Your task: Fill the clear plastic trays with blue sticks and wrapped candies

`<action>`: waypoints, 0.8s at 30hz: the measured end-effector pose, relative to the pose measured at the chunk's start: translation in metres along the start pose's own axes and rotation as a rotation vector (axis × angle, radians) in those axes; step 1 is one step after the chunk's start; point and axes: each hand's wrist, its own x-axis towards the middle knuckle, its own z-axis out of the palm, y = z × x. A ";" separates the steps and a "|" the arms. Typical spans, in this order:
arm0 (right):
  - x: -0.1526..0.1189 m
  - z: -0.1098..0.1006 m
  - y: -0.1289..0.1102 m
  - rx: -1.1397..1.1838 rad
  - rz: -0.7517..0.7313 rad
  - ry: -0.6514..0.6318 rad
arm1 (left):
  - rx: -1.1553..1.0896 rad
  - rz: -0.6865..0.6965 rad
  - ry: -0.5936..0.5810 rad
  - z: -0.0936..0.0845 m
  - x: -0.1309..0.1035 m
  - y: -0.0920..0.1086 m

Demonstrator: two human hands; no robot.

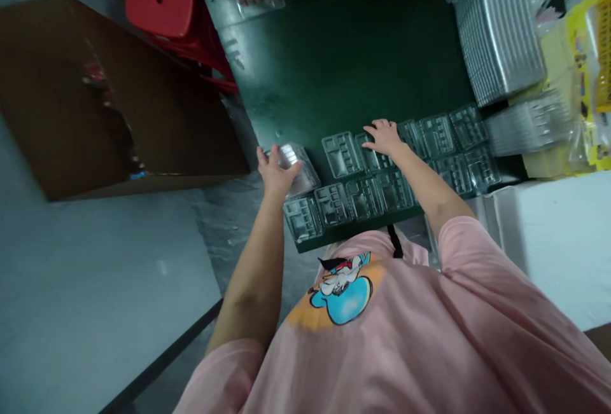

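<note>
My left hand (277, 176) lies at the stack of clear plastic trays (308, 176) by the left edge of the green desk (353, 64), thumb and fingers spread wide; I can't tell if it grips. My right hand (386, 139), fingers loosely spread and holding nothing I can see, is over the back of two rows of single trays (342, 154) along the near edge.

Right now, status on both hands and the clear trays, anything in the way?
Left hand on tray stack. Right hand spread over far tray row. Right forearm across near row, hiding part.
</note>
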 end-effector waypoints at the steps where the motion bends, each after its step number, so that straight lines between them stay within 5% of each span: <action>1: 0.006 0.002 -0.005 0.022 -0.013 0.006 | -0.004 0.001 0.001 0.000 0.000 0.001; 8: 0.040 0.024 -0.046 0.110 -0.141 -0.128 | -0.034 -0.022 -0.027 -0.001 -0.004 0.001; 18: -0.001 0.026 -0.062 0.090 -0.167 -0.094 | -0.154 -0.019 -0.009 -0.001 -0.006 -0.013; 22: 0.002 0.026 -0.102 0.381 -0.130 0.034 | -0.231 0.009 -0.019 -0.003 -0.004 -0.025; 24: 0.004 0.031 -0.134 0.644 -0.077 -0.008 | -0.253 0.010 -0.029 -0.004 -0.004 -0.028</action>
